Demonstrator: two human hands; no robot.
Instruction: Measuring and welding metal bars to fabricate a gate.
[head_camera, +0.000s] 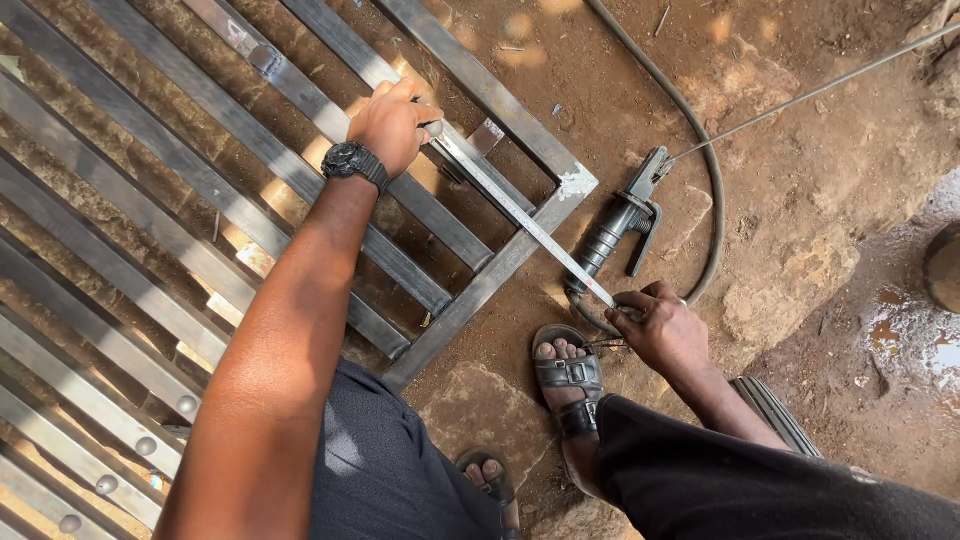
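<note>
I crouch over a steel grille (480, 285) of flat bars lying on bare earth. My left hand (392, 122), with a black watch on its wrist, presses one end of a metal measuring tape (520, 215) onto a bar near the frame's corner (575, 185). The tape runs diagonally down and right, across the frame's edge. My right hand (660, 330) pinches its other end on the ground, just beyond the frame. My sandalled foot (565, 375) stands right beside that hand.
A welding electrode holder (620, 225) with a thin rod (810, 88) lies right of the corner, its dark cable (700, 140) curving around it. A flat stone (480, 410) lies by my feet. A wet patch (915, 340) shows at right.
</note>
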